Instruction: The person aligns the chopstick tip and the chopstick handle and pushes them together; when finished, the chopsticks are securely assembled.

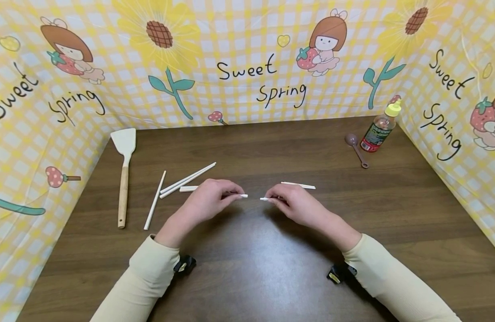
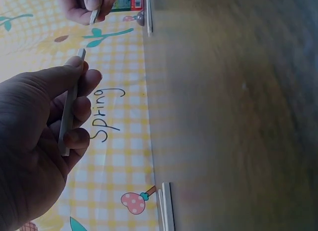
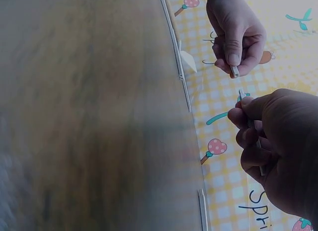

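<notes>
My left hand [image 1: 209, 199] pinches a short white stick [image 2: 70, 109], like a piece of chopstick, between thumb and fingers; its lower end lies against the palm. Opposite, my right hand [image 1: 300, 203] pinches another short white stick [image 3: 241, 94], mostly covered by its curled fingers. Both hands are raised above the table, and the two stick ends point at each other with a small gap between. Behind the left hand, a white stick [image 1: 187, 188] is partly hidden. Thin white sticks [image 1: 299, 185] lie on the table behind the right hand.
Left of the hands lie a crossed pair of white chopsticks [image 1: 187, 180] and a single one [image 1: 155, 200]. A white spatula [image 1: 124, 179] with a wooden handle lies farther left. At the back right are a brown spoon [image 1: 356, 150] and a yellow-capped bottle [image 1: 378, 129], near the cloth-covered walls.
</notes>
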A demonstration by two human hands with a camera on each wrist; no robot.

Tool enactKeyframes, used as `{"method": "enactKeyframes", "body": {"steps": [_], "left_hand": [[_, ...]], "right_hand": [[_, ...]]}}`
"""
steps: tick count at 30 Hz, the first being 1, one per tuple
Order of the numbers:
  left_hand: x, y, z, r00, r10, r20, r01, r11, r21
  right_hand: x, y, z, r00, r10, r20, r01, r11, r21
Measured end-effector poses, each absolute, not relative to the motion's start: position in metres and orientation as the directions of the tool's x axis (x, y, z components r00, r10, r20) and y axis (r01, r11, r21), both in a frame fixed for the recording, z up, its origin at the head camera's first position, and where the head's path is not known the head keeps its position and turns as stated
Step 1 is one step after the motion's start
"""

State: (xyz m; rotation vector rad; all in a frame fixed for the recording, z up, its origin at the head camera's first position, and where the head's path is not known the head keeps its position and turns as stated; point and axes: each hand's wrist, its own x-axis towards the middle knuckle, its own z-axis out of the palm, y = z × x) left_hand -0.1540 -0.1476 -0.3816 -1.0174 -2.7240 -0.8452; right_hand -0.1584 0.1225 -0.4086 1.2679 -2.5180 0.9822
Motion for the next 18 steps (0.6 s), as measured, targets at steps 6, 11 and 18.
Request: {"method": "enactKeyframes", "body": {"steps": [6,11,18], "left_hand": [[-0.1531,-0.1447,-0.3843,-0.756,0.592,0.280,0.644,0.596,0.480],[-0.1527,-0.1424,-0.3863,-0.744,0.595,0.304,0.658,0.576,0.485],[-0.1510,-0.1375,-0.3869,-0.730,0.601,0.326,0.675,0.559,0.481]], "right_hand": [[-0.1574,0.1214,-0.4077,-0.618,-0.669,0.413,-0.773,0.419,-0.477],[-0.1574,0.1209,-0.4082,-0.619,-0.671,0.408,-0.773,0.425,-0.472],[-0.1561,0.1202,-0.4080,-0.617,-0.671,0.411,-0.773,0.420,-0.475]]}}
